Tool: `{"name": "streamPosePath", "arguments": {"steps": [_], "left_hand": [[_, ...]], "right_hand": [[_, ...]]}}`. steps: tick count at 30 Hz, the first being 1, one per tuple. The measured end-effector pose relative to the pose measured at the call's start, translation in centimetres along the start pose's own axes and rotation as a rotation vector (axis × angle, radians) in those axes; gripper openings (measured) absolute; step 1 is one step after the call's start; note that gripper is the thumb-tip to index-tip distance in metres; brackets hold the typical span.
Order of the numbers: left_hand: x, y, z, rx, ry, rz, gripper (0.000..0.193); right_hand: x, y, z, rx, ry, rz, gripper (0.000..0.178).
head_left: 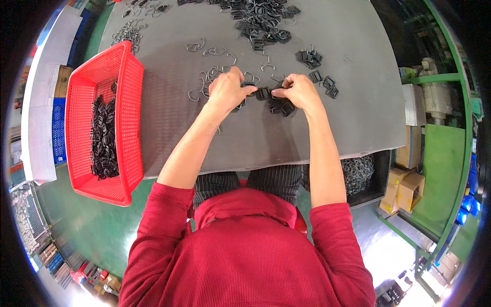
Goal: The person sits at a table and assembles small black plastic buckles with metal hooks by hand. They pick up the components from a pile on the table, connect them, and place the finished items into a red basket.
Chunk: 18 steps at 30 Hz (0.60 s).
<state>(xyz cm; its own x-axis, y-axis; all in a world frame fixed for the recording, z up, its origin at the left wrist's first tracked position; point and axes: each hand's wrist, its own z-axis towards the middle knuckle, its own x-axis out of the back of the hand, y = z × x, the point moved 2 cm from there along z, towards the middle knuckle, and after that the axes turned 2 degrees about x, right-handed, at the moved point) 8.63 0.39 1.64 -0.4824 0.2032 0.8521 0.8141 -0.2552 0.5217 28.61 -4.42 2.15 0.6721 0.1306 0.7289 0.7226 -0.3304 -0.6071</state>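
A small black plastic buckle (263, 93) sits between my two hands over the grey table. My left hand (225, 93) is closed, its thumb reaching the buckle's left side; its fingertips are partly hidden. From the other side, my right hand (300, 93) pinches toward the same buckle with thumb and forefinger. More black buckles (281, 107) lie just below my right hand. Around and beyond my left hand are loose bent wire hooks (203, 77). Other dark pieces show under the left hand, partly covered by it.
A red plastic basket (134, 128) with black parts inside stands at the table's left edge. Heaped buckles and hooks (261, 20) cover the far middle; smaller groups of buckles (309, 58) lie at right. Below the right edge, a black crate (379, 179) holds metal hooks.
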Motion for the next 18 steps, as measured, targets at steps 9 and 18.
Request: {"name": "streamPosePath", "arguments": {"steps": [9, 18], "left_hand": [[6.8, -2.7, -2.7, 0.289, -0.261, -1.371, 0.022], [2.3, -1.8, -5.8, 0.013, 0.058, -0.164, 0.029]], "right_hand": [[1.0, -0.4, -4.3, 0.031, -0.102, 1.581, 0.014], [-2.9, -3.9, -2.2, 0.178, 0.155, -0.166, 0.041]]}}
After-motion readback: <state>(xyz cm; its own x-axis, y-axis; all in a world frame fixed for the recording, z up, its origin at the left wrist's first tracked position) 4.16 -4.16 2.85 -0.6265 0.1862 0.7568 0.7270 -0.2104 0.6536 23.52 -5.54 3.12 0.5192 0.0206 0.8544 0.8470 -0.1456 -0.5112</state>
